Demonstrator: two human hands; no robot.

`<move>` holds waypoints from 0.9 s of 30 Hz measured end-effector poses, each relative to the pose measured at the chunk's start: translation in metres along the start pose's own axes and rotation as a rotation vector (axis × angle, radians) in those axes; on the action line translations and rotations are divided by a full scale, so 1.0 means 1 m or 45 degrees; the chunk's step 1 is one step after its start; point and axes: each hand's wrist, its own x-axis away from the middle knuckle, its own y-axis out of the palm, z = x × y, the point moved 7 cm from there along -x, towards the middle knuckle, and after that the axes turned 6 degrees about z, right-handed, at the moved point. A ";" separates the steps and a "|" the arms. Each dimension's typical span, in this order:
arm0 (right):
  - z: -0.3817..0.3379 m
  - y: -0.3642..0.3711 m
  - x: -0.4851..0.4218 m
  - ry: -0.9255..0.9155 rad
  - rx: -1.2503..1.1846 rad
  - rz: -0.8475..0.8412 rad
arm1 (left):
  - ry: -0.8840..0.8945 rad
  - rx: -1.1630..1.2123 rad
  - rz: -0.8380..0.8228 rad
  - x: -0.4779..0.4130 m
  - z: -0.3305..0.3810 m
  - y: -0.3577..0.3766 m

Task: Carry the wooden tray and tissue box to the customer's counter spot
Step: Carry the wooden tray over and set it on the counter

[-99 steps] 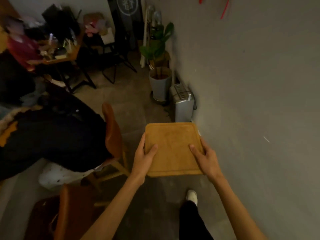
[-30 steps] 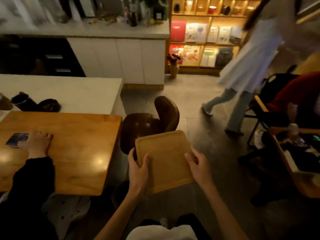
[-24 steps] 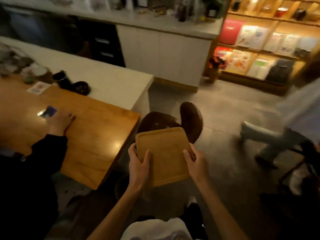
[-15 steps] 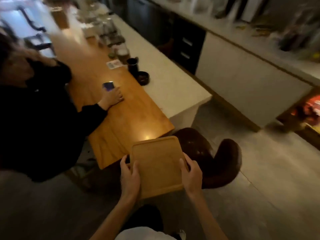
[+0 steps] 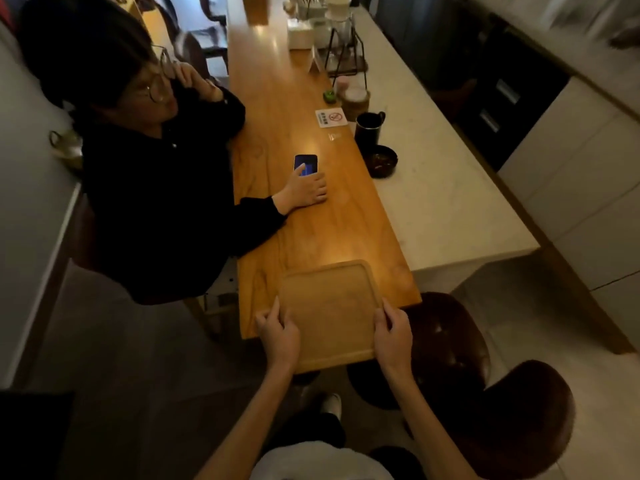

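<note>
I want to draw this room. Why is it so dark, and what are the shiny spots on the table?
Head view: the room is dim, so the floor and the seated person's black sleeve lose detail. The wooden counter shows bright lamp glare near the phone and beyond the wooden tray. The top right corner is blurred, and straight edges bend from the wide lens.

A white card [image 5: 331, 117] on the wooden counter [image 5: 277, 109] bears a no-smoking symbol; its text is illegible.

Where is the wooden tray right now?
In the head view, the wooden tray is low in the middle, held between the left hand and right hand, over the near end of the wooden counter, just left of a brown chair.
</note>
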 end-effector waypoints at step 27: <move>-0.015 0.047 -0.088 -0.002 0.159 -0.367 | 0.059 -0.398 0.017 -0.076 0.026 0.047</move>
